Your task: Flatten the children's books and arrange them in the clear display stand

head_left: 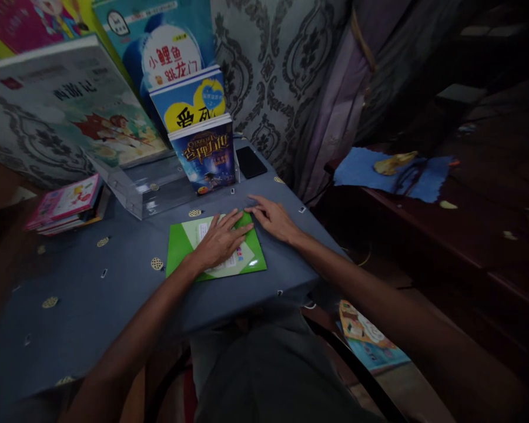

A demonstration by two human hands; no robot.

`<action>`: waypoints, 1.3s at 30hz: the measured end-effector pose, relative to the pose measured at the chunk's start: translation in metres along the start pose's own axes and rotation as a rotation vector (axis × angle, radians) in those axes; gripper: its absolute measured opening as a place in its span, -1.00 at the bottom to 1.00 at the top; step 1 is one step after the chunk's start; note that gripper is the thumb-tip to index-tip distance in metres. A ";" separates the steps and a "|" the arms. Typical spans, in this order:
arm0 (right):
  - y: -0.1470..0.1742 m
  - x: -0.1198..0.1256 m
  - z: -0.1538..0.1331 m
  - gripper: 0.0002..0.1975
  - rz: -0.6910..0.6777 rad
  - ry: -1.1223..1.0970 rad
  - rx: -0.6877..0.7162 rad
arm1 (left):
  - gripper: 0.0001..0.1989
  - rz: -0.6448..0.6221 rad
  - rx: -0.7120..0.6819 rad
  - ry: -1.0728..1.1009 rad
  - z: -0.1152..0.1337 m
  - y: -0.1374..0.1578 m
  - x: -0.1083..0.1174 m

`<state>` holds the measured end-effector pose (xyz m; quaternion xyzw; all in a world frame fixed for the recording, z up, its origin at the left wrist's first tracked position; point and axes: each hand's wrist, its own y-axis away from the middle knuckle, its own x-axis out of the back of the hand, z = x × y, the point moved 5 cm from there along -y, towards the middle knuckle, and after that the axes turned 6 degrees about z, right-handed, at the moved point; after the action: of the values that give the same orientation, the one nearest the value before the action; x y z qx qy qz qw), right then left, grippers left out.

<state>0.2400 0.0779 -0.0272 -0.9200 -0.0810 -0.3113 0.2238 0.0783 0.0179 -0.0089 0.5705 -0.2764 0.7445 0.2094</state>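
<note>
A thin green book [180, 247] lies closed and flat on the table in front of me. Across its cover rests my left hand [220, 241], palm down with the fingers stretched out, hiding the middle of the cover. At the book's upper right corner is my right hand [273, 218]. Its index finger points forward past the far edge, and its thumb and other fingers are partly curled near the corner. Whether those fingertips touch the cover I cannot tell.
Behind the green book, a clear acrylic stand [136, 191] holds several upright books, a dark blue one [207, 155] nearest. A black phone [250, 163] lies beside it. Left is a stack of small books [70, 202]. A blue cloth [361, 170] covers part of a dark red bench [405, 223].
</note>
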 end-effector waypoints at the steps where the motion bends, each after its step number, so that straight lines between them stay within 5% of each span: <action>1: 0.000 0.000 0.000 -0.52 -0.001 0.002 0.003 | -0.58 0.003 -0.017 0.010 0.002 0.002 0.000; 21: 0.003 -0.003 -0.005 -0.54 0.006 0.074 0.046 | -0.60 -0.079 -0.188 0.130 0.046 0.038 0.008; 30: 0.004 -0.010 -0.007 -0.42 -0.051 0.114 0.123 | -0.59 -0.033 -0.156 0.086 0.047 0.043 0.002; 39: -0.031 -0.033 -0.016 -0.47 -0.121 0.216 0.246 | -0.60 -0.008 -0.047 0.041 0.021 0.028 0.002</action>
<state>0.1962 0.0980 -0.0250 -0.8403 -0.1493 -0.4092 0.3227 0.0761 -0.0168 -0.0077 0.5513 -0.2871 0.7485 0.2312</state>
